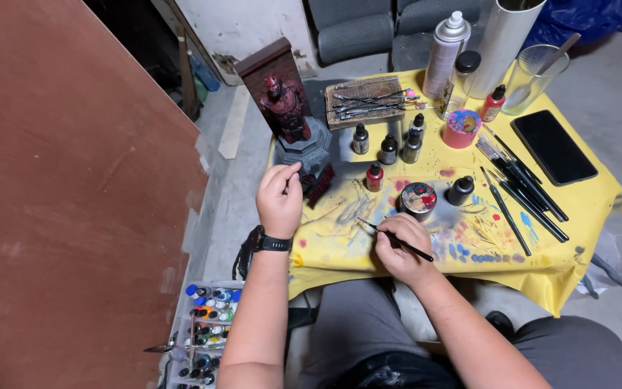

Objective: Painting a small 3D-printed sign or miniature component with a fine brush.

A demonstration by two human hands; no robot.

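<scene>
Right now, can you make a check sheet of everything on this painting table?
Surface: yellow cloth, paint-stained, covers the table.
Job's things: red figure on a grey base; thin paintbrush; round paint palette.
Clutter: dropper bottles, spray can, spare brushes, pink cup, glass, black phone.
Grippers: left hand touches the figure's base; right hand holds the paintbrush.
Cables: nothing seen.
Surroundings: brown board on the left; paint box on the floor.

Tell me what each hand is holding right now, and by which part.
The right hand holds a thin black paintbrush in its fingers, about mid-handle, tip pointing left. The left hand grips the base of the red figure at its front edge.
</scene>
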